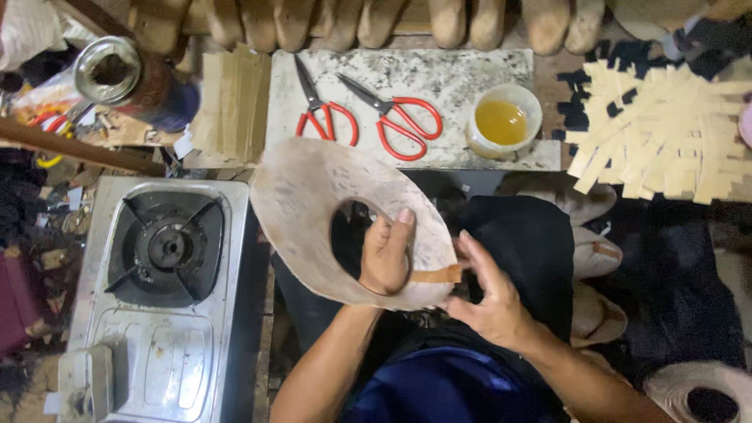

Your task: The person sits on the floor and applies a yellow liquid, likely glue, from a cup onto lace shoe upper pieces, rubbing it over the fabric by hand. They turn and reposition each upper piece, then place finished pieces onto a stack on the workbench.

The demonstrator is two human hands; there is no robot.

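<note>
My left hand (385,254) grips a large pale leather piece (305,204) with an oval hole, thumb on top and fingers through the hole. A short tan strip (439,274) lies on the piece's near right edge. My right hand (489,294) is beside that edge with fingers spread, fingertips touching the strip's end. Both hands are over my dark lap.
A stone slab (439,74) ahead carries two red-handled scissors (325,110) (399,117) and a cup of yellow glue (503,121). A gas stove (160,258) stands left. Tan strips (666,133) are piled right, card pieces (231,106) left of the slab. Shoe lasts (595,254) lie at right.
</note>
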